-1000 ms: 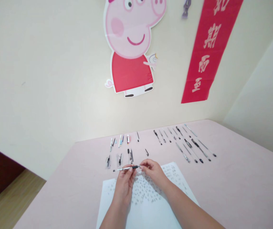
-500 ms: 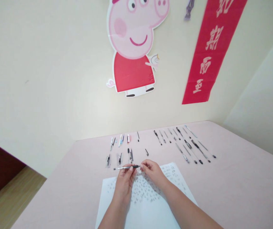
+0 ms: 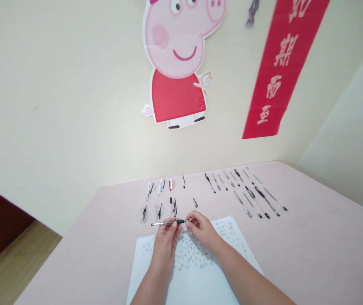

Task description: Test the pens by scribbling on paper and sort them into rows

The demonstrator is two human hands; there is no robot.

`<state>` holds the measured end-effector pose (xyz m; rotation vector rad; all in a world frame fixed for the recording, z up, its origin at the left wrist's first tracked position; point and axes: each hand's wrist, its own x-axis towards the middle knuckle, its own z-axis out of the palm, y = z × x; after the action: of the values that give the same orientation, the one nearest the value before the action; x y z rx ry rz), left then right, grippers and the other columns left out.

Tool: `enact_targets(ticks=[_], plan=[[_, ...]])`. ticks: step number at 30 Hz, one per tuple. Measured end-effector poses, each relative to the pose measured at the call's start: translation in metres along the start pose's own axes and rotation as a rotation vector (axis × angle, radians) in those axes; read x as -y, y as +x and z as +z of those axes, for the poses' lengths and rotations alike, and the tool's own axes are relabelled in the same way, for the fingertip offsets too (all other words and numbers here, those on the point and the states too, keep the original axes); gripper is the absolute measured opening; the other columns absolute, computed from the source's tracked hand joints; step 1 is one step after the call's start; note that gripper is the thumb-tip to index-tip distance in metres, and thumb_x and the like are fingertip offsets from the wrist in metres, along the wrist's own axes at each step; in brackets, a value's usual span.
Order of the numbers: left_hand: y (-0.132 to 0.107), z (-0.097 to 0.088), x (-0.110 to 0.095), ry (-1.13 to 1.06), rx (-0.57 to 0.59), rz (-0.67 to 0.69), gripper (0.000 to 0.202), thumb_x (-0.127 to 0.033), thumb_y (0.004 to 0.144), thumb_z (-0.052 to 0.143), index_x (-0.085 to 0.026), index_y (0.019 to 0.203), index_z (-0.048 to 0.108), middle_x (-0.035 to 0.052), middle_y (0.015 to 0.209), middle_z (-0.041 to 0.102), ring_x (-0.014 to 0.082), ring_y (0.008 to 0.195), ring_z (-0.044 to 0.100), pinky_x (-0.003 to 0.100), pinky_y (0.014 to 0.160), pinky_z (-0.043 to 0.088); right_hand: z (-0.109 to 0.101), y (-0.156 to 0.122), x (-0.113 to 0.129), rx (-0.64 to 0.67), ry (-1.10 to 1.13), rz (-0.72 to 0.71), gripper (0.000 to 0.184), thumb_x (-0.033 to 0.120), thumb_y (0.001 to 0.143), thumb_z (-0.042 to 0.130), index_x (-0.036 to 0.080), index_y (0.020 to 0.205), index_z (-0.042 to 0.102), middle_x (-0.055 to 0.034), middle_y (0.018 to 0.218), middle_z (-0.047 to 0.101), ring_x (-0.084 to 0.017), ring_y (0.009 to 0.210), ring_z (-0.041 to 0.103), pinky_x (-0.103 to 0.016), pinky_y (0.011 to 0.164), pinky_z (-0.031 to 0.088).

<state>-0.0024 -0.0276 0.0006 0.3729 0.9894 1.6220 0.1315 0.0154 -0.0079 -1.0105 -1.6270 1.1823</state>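
Note:
A pen (image 3: pixel 164 223) with a clear barrel and a black grip lies level across the fingers of my left hand (image 3: pixel 166 241), the thumb pressed on its grip. My right hand (image 3: pixel 202 228) pinches at the pen's pointed end, thumb and forefinger together; whether a small part sits between these fingertips is too small to tell. Both hands are above a sheet of paper (image 3: pixel 197 284) covered partly in handwriting. Just beyond them lie a small black pen part (image 3: pixel 195 202) and a black cap (image 3: pixel 170 200).
Several pens and refills (image 3: pixel 248 192) lie in rows at the right back of the pink table (image 3: pixel 311 254). More pen parts (image 3: pixel 160 186) and clear packets (image 3: pixel 144 214) are at the left back. A wall with a pig cutout (image 3: pixel 178 97) and red banner (image 3: pixel 273 84) stands behind.
My right hand's fingers have shifted slightly at the pen's tip and are curled a little more. The left hand and pen stay in place.

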Motion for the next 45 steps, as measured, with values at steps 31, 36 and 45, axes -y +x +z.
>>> enact_targets(ticks=[31,36,45], plan=[[0.0002,-0.0006,0.0012,0.027,0.025,0.008,0.026,-0.017,0.062,0.079,-0.015,0.082,0.064,0.0035,0.083,0.070,0.0126,0.079,0.066,0.020,0.072,0.053,-0.0015,-0.0001,0.0002,0.024,0.013,-0.011,0.024,0.042,0.079,0.060,0.018,0.081,0.057,0.0018,0.064,0.056,-0.012,0.058,0.050,-0.022,0.054,0.038],[-0.0010,0.0021,-0.0010,0.027,0.019,-0.007,0.026,-0.015,0.060,0.080,-0.014,0.081,0.064,0.0034,0.082,0.070,0.0131,0.076,0.067,0.021,0.070,0.054,-0.0021,0.0007,-0.0018,0.042,-0.017,-0.023,0.030,0.044,0.083,0.054,0.017,0.072,0.058,0.0006,0.063,0.056,-0.012,0.058,0.049,-0.023,0.055,0.038],[-0.0010,0.0016,-0.0011,0.033,0.015,-0.007,0.026,-0.016,0.060,0.080,-0.014,0.080,0.064,0.0033,0.082,0.070,0.0125,0.077,0.066,0.021,0.072,0.053,-0.0026,0.0001,-0.0008,0.035,-0.031,-0.046,0.024,0.041,0.083,0.056,0.017,0.076,0.059,0.0011,0.064,0.056,-0.011,0.057,0.048,-0.022,0.053,0.037]])
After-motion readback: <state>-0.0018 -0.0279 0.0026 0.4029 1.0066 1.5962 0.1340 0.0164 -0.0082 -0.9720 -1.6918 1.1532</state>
